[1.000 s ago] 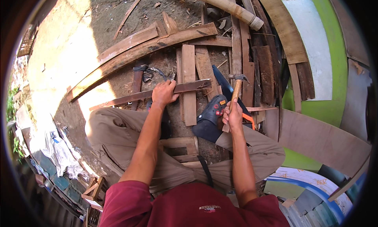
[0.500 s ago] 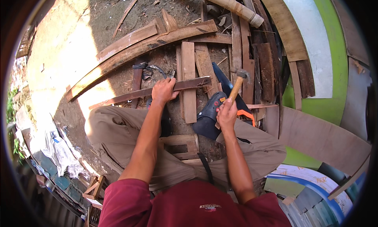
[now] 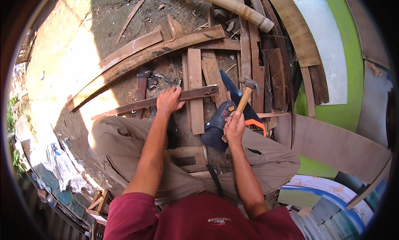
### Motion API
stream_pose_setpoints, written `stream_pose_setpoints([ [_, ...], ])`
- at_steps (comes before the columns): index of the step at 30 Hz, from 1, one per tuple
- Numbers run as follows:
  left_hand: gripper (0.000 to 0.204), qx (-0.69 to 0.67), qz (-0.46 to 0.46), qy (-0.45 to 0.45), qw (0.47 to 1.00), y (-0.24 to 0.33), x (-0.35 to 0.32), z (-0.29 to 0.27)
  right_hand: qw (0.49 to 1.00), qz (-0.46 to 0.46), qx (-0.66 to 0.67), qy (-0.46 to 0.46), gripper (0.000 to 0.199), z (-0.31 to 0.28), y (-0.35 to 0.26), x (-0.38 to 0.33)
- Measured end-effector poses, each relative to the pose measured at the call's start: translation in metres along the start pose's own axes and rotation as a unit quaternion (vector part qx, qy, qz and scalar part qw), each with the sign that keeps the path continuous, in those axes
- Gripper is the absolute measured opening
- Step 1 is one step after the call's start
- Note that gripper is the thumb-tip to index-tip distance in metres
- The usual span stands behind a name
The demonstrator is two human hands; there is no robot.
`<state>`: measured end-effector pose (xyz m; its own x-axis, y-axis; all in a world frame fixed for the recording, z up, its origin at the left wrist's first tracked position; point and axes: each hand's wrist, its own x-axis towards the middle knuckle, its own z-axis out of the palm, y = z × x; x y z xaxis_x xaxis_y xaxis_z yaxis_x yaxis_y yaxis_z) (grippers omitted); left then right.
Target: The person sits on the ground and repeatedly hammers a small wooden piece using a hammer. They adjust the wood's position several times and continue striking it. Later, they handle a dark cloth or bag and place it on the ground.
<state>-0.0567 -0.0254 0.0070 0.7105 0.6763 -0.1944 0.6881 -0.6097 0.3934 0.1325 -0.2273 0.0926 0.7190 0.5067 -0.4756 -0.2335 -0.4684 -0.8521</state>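
Hammer (image 3: 244, 99) and dark board (image 3: 195, 93)
Left hand (image 3: 168, 100) grips dark board, right hand (image 3: 235, 125) grips hammer; small writing (image 3: 219, 220) marks the red shirt (image 3: 183, 217).

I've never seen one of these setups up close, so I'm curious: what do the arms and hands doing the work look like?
They're a person's. The left hand and right hand show no gloves; no watch or bracelet shows. The forearms are uncovered, below short, plain maroon sleeves.
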Motion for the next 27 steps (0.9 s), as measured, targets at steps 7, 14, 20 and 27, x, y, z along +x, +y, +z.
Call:
stream_pose_setpoints([
  [7,0.042,0.001,-0.027,-0.052,0.998,0.006,0.001,-0.008,0.995,0.069,-0.069,0.016,0.039,0.017,0.027,-0.001],
  [14,0.044,0.007,-0.008,-0.028,1.000,0.006,0.007,-0.010,0.992,-0.016,-0.127,0.018,0.040,0.017,0.069,0.006],
  [20,0.045,0.012,-0.012,-0.022,1.000,0.006,0.003,-0.011,0.994,-0.018,0.067,0.088,0.044,0.029,0.017,-0.014],
  [27,0.045,0.015,-0.021,-0.048,0.999,0.004,0.009,-0.010,0.994,0.105,-0.006,0.033,0.039,0.009,0.027,-0.002],
])
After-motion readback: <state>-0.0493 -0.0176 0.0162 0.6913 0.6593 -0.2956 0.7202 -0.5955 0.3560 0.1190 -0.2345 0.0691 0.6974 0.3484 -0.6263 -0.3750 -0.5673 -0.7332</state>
